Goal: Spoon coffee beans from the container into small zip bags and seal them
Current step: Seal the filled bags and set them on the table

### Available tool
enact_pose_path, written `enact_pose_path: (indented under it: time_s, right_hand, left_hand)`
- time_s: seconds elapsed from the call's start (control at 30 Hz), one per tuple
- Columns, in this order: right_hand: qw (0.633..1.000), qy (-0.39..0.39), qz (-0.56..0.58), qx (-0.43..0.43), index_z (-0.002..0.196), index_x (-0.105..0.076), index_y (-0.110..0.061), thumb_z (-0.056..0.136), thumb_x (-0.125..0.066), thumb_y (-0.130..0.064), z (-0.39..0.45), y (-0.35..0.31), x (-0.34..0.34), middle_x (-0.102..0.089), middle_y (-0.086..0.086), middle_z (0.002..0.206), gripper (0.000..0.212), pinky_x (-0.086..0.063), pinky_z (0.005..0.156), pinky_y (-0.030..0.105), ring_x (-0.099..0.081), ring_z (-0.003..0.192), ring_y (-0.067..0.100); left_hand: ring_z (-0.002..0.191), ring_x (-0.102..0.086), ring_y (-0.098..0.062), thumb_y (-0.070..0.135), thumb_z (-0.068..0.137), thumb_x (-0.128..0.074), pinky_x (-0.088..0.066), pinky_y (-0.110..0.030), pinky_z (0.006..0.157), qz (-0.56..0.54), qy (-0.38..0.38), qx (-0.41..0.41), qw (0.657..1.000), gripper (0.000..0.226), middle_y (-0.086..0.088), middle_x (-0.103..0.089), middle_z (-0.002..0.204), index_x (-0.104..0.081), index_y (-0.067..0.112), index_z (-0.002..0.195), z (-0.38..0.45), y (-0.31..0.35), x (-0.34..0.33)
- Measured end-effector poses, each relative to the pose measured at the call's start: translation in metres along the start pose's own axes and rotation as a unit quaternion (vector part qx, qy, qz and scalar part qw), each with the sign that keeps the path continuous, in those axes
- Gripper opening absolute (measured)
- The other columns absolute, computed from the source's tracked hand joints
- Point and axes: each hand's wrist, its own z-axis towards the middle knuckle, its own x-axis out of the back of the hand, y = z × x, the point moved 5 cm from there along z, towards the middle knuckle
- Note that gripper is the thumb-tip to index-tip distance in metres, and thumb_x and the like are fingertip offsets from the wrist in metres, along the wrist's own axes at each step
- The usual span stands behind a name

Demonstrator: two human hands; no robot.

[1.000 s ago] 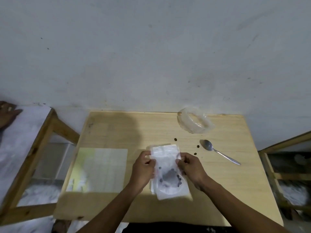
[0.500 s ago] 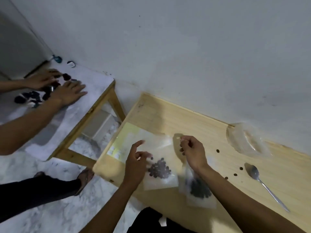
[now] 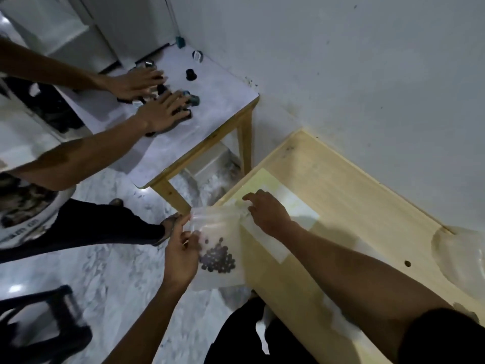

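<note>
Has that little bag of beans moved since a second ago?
Yes. The bag of beans has gone from the middle of the wooden table to its left edge, hanging past it, held in the left hand.

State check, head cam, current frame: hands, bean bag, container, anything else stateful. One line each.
Clear zip bag holding dark coffee beans: held off the light wooden table's left edge, beans pooled low; seal state unclear.
Left hand: grips the bag's left side.
Right hand: pinches the bag's top right corner.
Clear plastic container: on the table at far right, contents unclear.
Loose coffee bean: lying on the table.
</note>
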Motion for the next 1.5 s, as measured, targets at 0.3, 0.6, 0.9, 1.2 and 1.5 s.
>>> enact_pose_path:
  time_s: [0.3,0.6,0.9,1.2,1.5]
  right_hand:
    - [0.991,-0.005,-0.125,0.055,0.106,-0.058,-0.011,0.096,-0.045,-0.007,0.015,-0.004,0.001,-0.053,0.009,0.103,0.017,-0.049,0.07,0.041,-0.053,0.092,0.028]
    - [0.978,0.09,0.15,-0.113,0.076,-0.046,-0.01,0.082,-0.057,-0.011,-0.036,0.035,0.056,-0.053,0.004,0.067,0.013,-0.035,0.052,0.027,-0.043,0.057,0.016]
    - [0.811,0.303,0.444,-0.231,0.076,-0.055,-0.001,0.081,-0.078,-0.013,-0.144,0.101,0.129,-0.062,0.012,0.074,0.026,-0.054,0.076,0.042,-0.059,0.072,0.02]
    - [0.692,0.44,0.529,-0.217,0.087,-0.062,-0.009,0.087,-0.067,0.0,-0.233,0.119,0.192,-0.054,-0.001,0.067,0.01,-0.049,0.068,0.027,-0.053,0.067,0.018]
    - [0.678,0.484,0.506,-0.223,0.092,-0.069,-0.008,0.088,-0.068,-0.005,-0.256,0.111,0.214,-0.067,0.003,0.079,0.005,-0.049,0.069,0.027,-0.063,0.072,0.014]
  left_hand:
    - [0.078,-0.065,0.008,0.014,0.099,-0.055,-0.051,-0.01,0.059,0.01,0.0,-0.028,1.0,0.036,0.006,-0.067,0.098,-0.052,0.029,0.132,0.005,0.009,0.002]
    - [0.063,-0.066,-0.017,0.004,0.101,-0.048,-0.053,-0.023,0.063,0.0,-0.073,-0.075,0.995,0.042,-0.012,-0.07,0.086,-0.051,0.037,0.125,0.029,0.047,-0.041]
    - [0.066,-0.071,-0.019,0.005,0.1,-0.048,-0.058,-0.037,0.065,0.001,-0.217,-0.149,0.965,0.044,-0.004,-0.069,0.081,-0.055,0.041,0.123,0.025,0.113,-0.161]
    - [0.068,-0.062,-0.016,0.005,0.091,-0.056,-0.048,-0.019,0.066,0.032,-0.309,-0.259,0.915,0.046,0.011,-0.068,0.079,-0.059,0.042,0.118,-0.029,0.17,-0.266]
    - [0.078,-0.066,-0.01,0.008,0.096,-0.054,-0.05,-0.013,0.071,0.014,-0.368,-0.307,0.878,0.04,0.001,-0.07,0.08,-0.055,0.032,0.128,-0.06,0.202,-0.289]
